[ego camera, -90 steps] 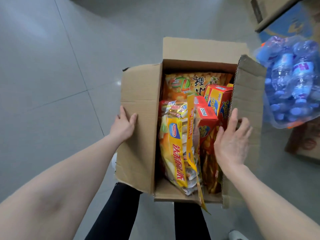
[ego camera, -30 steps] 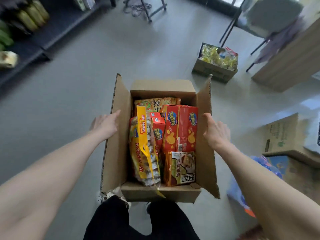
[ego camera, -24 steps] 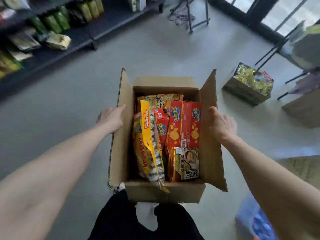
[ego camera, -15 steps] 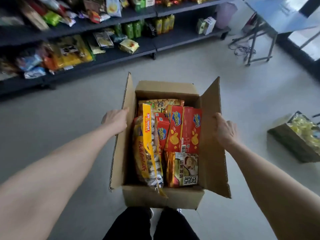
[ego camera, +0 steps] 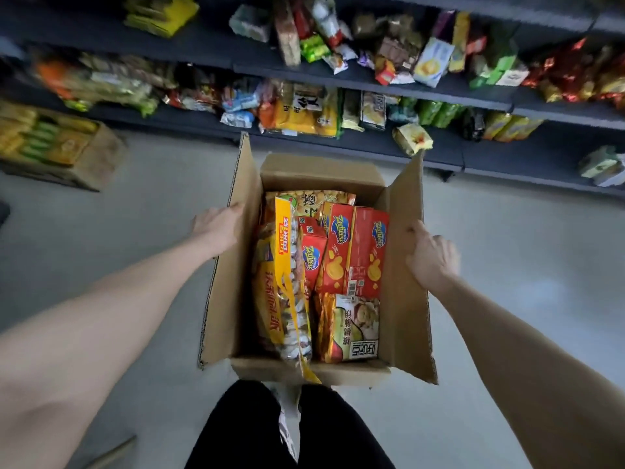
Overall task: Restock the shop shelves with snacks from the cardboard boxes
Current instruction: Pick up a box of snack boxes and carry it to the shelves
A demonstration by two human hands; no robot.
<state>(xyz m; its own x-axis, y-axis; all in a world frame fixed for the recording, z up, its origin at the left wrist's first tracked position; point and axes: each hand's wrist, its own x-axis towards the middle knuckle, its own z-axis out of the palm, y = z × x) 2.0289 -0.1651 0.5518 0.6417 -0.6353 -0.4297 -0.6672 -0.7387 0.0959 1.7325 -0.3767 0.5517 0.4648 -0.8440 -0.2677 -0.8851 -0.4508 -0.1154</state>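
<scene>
I carry an open cardboard box [ego camera: 402,319] in front of my legs, above the floor. My left hand [ego camera: 216,228] grips its left flap and my right hand [ego camera: 431,257] grips its right flap. Inside stand red cracker boxes [ego camera: 351,252], a long yellow snack bag [ego camera: 280,286], a gold and green packet [ego camera: 351,328] and a peanut bag [ego camera: 304,201] at the far end. Dark shop shelves [ego camera: 372,81] with many snack packets run across the top of the view, just beyond the box.
Another cardboard box [ego camera: 84,160] with yellow and green packets stands on the grey floor at the left, by the shelves. A loose yellow packet [ego camera: 412,138] lies on the lowest shelf edge. My black trouser legs [ego camera: 243,431] are below the box.
I have turned with the box from the open floor toward the shelves, which now fill the top of the view and are much nearer. Both hands keep their hold on the flaps.
</scene>
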